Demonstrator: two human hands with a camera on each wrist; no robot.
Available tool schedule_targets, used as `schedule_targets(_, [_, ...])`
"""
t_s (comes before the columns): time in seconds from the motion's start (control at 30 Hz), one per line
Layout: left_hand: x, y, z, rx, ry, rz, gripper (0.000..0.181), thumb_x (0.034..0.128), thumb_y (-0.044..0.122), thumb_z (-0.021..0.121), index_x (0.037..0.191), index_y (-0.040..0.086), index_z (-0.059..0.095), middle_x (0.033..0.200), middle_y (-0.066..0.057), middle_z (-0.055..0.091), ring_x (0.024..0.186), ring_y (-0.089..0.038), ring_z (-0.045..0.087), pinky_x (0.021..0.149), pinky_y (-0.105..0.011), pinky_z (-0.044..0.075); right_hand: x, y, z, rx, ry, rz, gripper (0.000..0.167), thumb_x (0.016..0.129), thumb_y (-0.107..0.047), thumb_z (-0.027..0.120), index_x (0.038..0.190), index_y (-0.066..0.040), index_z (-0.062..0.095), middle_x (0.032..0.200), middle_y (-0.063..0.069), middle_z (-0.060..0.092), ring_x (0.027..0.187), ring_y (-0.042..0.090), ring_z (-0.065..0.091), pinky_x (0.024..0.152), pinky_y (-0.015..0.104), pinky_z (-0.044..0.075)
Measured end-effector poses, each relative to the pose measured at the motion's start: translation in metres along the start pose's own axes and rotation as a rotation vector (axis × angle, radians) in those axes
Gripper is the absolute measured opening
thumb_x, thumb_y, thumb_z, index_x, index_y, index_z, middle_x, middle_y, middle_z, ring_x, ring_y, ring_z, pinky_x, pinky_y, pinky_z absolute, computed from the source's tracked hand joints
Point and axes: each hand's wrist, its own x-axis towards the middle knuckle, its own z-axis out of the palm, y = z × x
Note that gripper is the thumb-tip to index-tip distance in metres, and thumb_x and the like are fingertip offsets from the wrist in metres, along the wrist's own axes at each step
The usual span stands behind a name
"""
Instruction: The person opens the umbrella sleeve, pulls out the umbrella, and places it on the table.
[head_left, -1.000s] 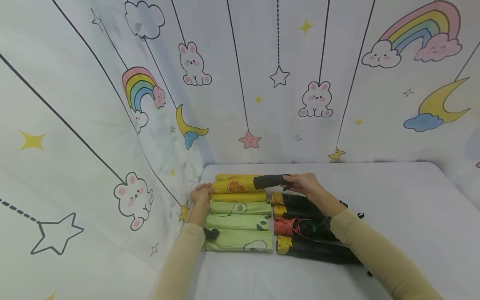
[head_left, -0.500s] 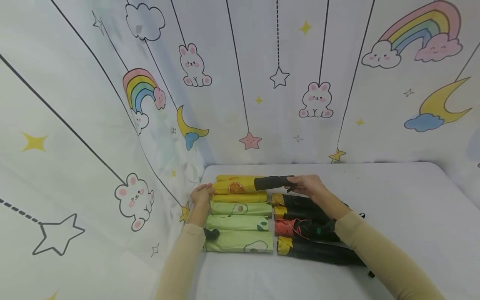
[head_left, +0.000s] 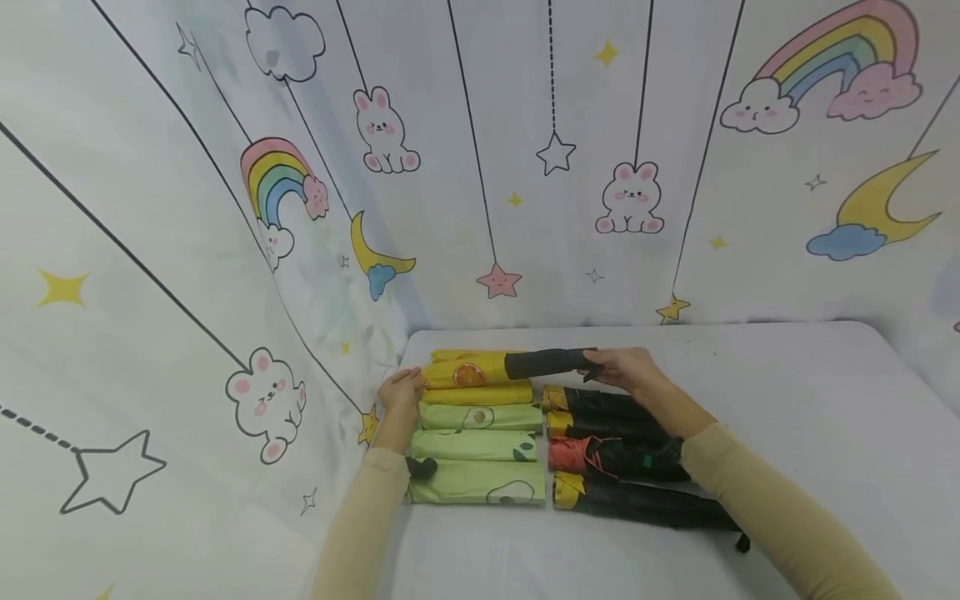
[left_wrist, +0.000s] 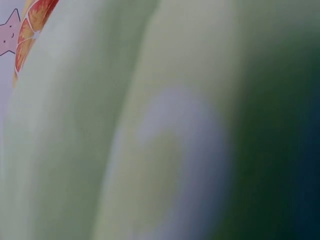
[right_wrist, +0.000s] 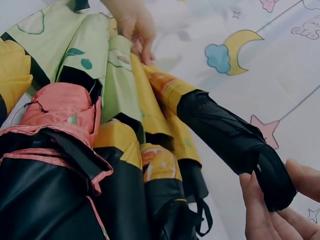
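Observation:
A long yellow fabric roll (head_left: 472,372) with an orange-slice print and a black end lies raised over the far rolls in the head view; its exact kind cannot be told. Its yellow end is pinched by my left hand (head_left: 400,389). My right hand (head_left: 628,367) holds the tip of the black part, thumb on one side and fingers on the other in the right wrist view. Beneath it are other yellow rolls (head_left: 480,393), and nearer are green avocado-print rolls (head_left: 476,446). The left wrist view is mostly filled by blurred green fabric (left_wrist: 70,125).
To the right of the green rolls lies a column of black rolls (head_left: 645,502) with yellow ends. One black roll has a red end (head_left: 570,454) and cord. All lie on a white-covered table (head_left: 810,400) beside printed cloth walls (head_left: 480,167).
My right hand has shifted a little to the right, and the black end of the held roll reaches slightly further right. My left hand stays about where it was.

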Motion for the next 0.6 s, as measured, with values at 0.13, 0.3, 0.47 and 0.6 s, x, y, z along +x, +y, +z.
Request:
schedule_targets(0.13, [0.001,0.000,0.000,0.000,-0.001,-0.006,0.052,0.0925,-0.014,0.067,0.142,-0.009,0.051,0.133,-0.026,0.066,0.093,-0.019,0.075,0.074,-0.026,0.063,-0.001,0.000,-0.004,0.011,-0.021,-0.005,0.072,0.094,-0.021,0.081,0.147,0.013,0.045,0.101,0.005,0.079,0.093,0.015,0.077,0.089,0.030,0.063])
schedule_targets(0.3, [-0.001,0.000,0.000,0.016,0.007,-0.008,0.052,0.0923,-0.015,0.067,0.142,-0.009,0.052,0.133,-0.025,0.067,0.096,-0.021,0.074,0.071,-0.024,0.062,-0.005,-0.002,-0.012,0.034,-0.032,-0.014,0.069,0.094,-0.019,0.081,0.144,0.014,0.047,0.100,0.006,0.079,0.094,0.017,0.078,0.088,0.030,0.063])
schedule_targets(0.47, [-0.002,0.001,0.000,0.008,0.016,-0.007,0.053,0.0928,-0.015,0.066,0.144,-0.009,0.051,0.134,-0.025,0.066,0.104,-0.025,0.073,0.074,-0.024,0.062,-0.007,-0.004,-0.019,0.049,-0.038,-0.021,0.056,0.094,-0.017,0.080,0.137,0.011,0.055,0.100,0.007,0.080,0.096,0.019,0.078,0.088,0.031,0.064])
schedule_targets(0.6, [-0.001,0.001,-0.001,-0.003,0.012,-0.014,0.054,0.0928,-0.015,0.065,0.144,-0.010,0.050,0.135,-0.026,0.065,0.110,-0.025,0.072,0.080,-0.026,0.063,-0.008,-0.004,-0.024,0.065,-0.056,-0.024,0.047,0.095,-0.016,0.080,0.131,0.008,0.060,0.100,0.008,0.080,0.096,0.020,0.078,0.089,0.033,0.063])
